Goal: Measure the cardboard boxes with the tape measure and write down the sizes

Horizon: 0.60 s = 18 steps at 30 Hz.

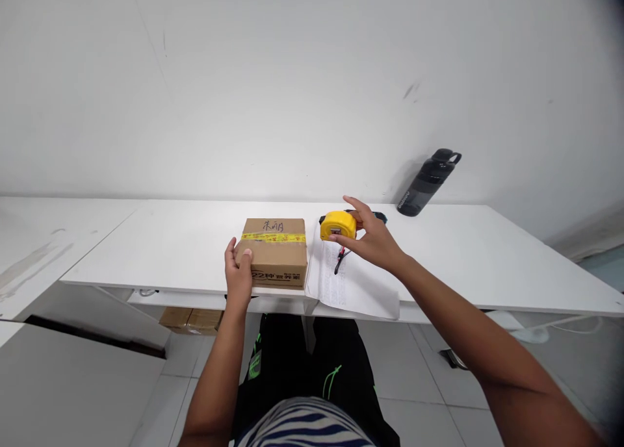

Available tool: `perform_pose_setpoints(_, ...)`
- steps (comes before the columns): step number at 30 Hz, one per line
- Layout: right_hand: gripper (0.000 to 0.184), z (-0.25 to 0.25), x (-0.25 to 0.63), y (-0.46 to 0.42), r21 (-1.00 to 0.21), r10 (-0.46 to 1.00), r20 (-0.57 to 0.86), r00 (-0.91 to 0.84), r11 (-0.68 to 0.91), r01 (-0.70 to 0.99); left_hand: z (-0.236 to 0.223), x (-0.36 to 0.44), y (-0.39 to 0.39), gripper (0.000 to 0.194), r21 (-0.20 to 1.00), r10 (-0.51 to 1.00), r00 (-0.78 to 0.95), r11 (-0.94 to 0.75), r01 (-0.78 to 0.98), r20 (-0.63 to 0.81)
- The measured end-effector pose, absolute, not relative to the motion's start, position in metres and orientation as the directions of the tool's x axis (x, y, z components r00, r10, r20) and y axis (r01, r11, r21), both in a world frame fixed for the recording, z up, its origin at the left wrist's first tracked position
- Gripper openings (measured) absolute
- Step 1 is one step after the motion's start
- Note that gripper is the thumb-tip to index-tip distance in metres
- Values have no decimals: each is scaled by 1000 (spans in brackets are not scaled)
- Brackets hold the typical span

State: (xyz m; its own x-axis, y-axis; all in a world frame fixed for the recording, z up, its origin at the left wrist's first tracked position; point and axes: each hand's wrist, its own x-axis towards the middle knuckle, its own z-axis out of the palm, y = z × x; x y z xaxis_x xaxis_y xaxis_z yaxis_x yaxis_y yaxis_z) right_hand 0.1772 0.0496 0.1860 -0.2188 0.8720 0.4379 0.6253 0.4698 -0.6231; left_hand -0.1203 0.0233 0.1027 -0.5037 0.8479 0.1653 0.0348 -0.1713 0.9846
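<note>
A brown cardboard box with yellow tape across its top and handwriting on it sits at the front edge of the white desk. My left hand grips its left side, thumb on the top. Held above an open notebook is a yellow tape measure, its mouth facing me. My right hand is closed on it, thumb at the front and fingers behind. Below the tape measure a pen, dark with a red part, lies on the written page. The tape measure's blade is not drawn out.
A dark water bottle stands at the back right near the wall. Behind my right hand a dark blue item is mostly hidden. Under the desk, a cardboard box shows at the left.
</note>
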Motion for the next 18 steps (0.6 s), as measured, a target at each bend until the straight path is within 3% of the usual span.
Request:
perform_pose_setpoints(7,87,176,184,50,-646,895,417,-160,415,641,107,-150,30,47,949,818,-571,-230,-217,68)
perform_pose_setpoints(11,87,172,181,53,-708,906,408,-111,390,588,110,-140,21,51,970,828,-555,-197,-141,87)
perform_pose_setpoints(15,81,175,151,55,-874,916,402,13,379,305,106,-109,18,51,980,825,-529,-183,82,198)
perform_pose_setpoints(18,65,181,112,60,-946,947,321,-14,322,47,104,-98,21,49,977,809,-548,-190,100,214)
